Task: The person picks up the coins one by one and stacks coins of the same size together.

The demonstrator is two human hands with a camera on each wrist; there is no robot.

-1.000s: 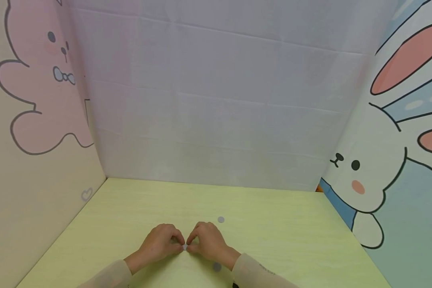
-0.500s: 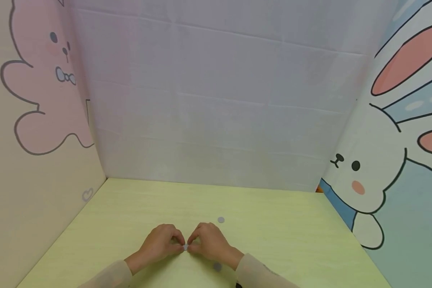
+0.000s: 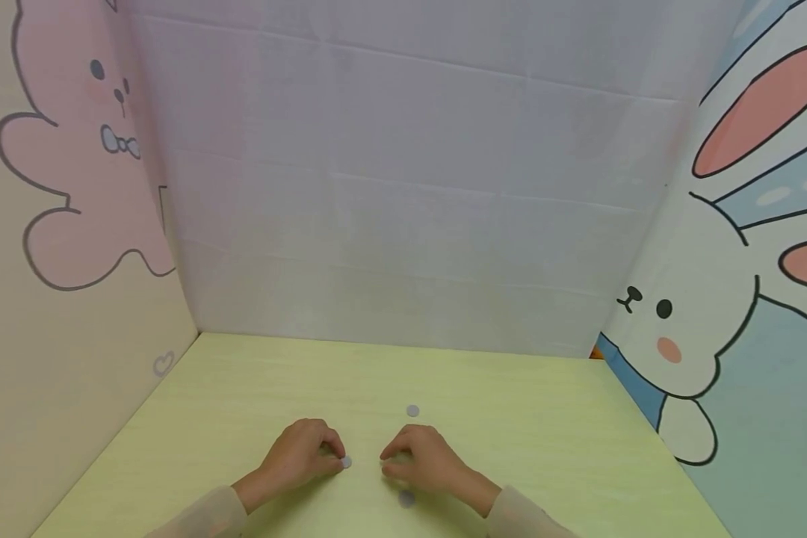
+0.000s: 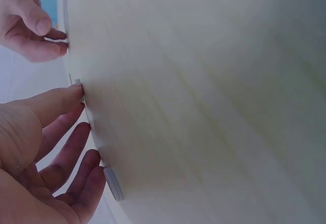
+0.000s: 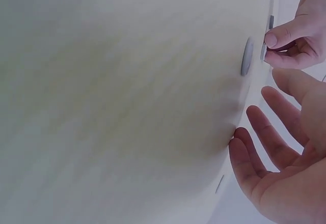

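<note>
My left hand (image 3: 299, 454) pinches a small grey disc (image 3: 347, 462) between thumb and fingertips, low at the yellow table top. In the left wrist view the thumb rests on that disc (image 4: 78, 82). A thicker grey disc (image 4: 113, 184), with lines round its edge, stands near the little finger; the hand hides it in the head view. My right hand (image 3: 427, 459) is a short way to the right, its fingers loosely bent and apart with nothing between them. One grey disc (image 3: 406, 498) lies in front of the right hand, and another (image 3: 413, 411) lies behind it.
The table (image 3: 269, 373) is bounded by a pale back sheet (image 3: 403, 187), a left wall panel (image 3: 74, 336) with a pink cartoon animal, and a right panel (image 3: 767, 418) with a white rabbit.
The right hand has let go of the middle disc and moved to the right, its fingers parting slightly. The left hand stays in place on the disc.
</note>
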